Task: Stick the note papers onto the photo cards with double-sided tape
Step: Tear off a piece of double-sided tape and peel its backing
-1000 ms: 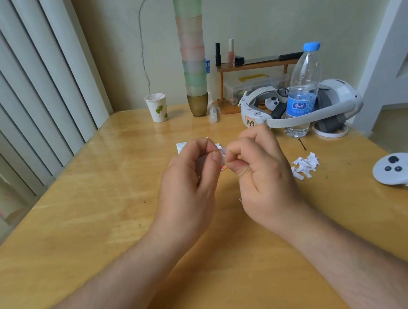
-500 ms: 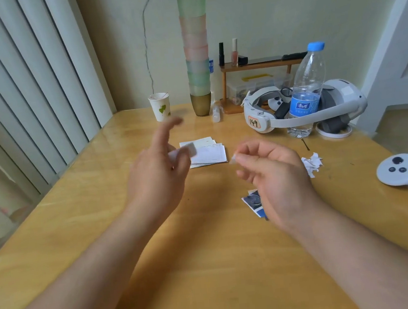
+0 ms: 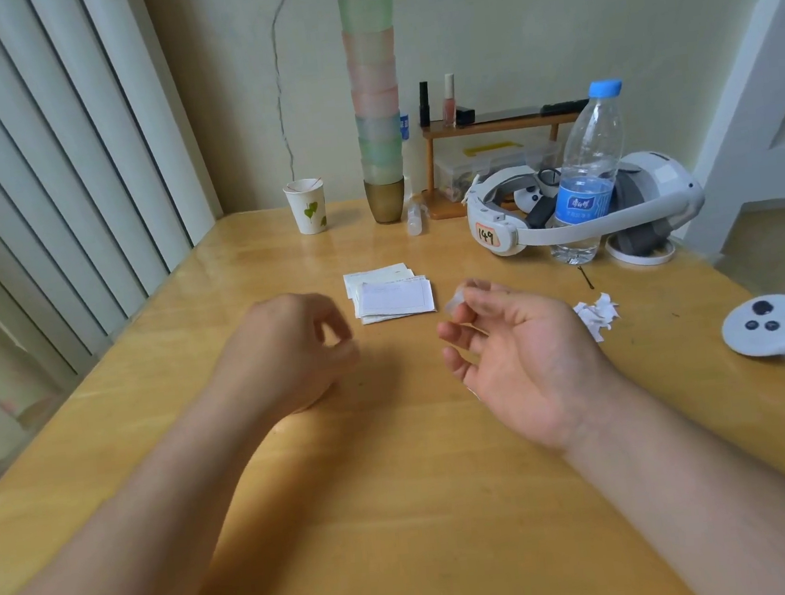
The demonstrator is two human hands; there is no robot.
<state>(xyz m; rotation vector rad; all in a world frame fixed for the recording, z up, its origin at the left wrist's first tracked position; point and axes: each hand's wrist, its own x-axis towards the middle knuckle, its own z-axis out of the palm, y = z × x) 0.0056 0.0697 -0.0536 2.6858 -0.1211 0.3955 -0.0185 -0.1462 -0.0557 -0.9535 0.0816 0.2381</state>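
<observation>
At upper centre a paper cup holds thin sticks; the water bottle right of it looks nearly empty. The note papers, white and faintly lined, lie fanned mid-frame on the table. The left hand curls, contents unclear. The right hand pinches a small pale scrap. Bare wood fills the lower frame.

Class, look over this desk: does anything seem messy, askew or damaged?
Yes. A pile of torn white paper scraps litters the table beside the right hand. The note papers lie in a skewed, fanned stack. A long crack runs down the wall behind the paper cup.
</observation>
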